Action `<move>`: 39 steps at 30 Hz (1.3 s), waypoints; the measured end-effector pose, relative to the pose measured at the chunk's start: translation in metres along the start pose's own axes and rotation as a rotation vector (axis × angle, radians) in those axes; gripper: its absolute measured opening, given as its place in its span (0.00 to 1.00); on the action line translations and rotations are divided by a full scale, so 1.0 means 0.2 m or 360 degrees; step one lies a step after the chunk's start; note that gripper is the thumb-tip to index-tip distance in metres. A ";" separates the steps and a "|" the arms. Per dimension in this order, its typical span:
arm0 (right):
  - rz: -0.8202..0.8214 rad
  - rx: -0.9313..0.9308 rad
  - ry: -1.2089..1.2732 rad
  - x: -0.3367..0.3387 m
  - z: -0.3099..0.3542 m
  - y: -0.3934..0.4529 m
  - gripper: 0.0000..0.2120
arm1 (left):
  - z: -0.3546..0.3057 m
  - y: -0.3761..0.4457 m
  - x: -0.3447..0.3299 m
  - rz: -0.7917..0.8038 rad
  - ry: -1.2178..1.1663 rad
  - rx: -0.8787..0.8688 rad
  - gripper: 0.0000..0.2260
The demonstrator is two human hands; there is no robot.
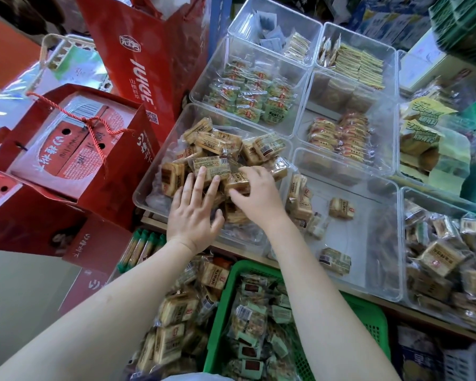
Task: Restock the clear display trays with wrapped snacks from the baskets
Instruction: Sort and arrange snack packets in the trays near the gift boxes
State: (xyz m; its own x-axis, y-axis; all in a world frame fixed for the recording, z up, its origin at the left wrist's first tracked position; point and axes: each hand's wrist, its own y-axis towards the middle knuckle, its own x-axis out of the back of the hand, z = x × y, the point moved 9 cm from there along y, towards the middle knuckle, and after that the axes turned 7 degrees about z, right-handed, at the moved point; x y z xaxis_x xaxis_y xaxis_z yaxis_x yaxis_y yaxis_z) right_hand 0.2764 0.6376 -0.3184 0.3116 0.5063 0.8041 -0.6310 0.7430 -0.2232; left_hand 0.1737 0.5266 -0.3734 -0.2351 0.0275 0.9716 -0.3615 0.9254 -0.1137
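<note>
Tan snacks point(211, 165): crinkly clear wrappers, piling up in the near-left clear tray point(143, 188).
Left hand point(194, 213): fingers spreading flat, pressing the heap.
Right hand point(254, 192): fingers curling around one pack.
Progress: this tray looking nearly full; neighbouring tray point(368, 284) holding few; green basket point(368, 314) still loaded.

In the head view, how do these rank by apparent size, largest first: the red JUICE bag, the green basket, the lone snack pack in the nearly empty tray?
1. Red JUICE bag and green basket: similar, both cropped, so unranked.
2. Lone snack pack: clearly smallest.
</note>
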 end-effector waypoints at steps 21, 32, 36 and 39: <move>-0.0788 -0.0343 0.0529 0.36 -0.35 -0.46 0.13 | 0.00 0.00 0.01 0.0036 -0.0005 0.0008 0.32; -0.0119 -0.1253 0.0016 0.19 -0.85 -0.68 0.12 | -0.25 -0.32 0.06 -0.0112 -0.0210 -0.0196 0.26; -0.0548 -0.0700 0.0003 0.27 -0.53 -0.50 0.10 | -0.25 -0.41 0.00 0.0006 -0.0098 -0.0192 0.28; -0.0445 -0.0183 -0.0006 0.16 -0.19 -0.32 0.12 | -0.24 -0.46 -0.10 0.0178 0.0020 -0.0310 0.35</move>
State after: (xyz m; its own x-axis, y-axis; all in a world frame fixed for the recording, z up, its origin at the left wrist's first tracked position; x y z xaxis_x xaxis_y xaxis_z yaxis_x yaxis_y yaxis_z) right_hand 0.3537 0.6234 -0.2988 0.4594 0.2737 0.8450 -0.4365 0.8981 -0.0536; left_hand 0.2555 0.4583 -0.3732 -0.2525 0.1375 0.9578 -0.1523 0.9719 -0.1797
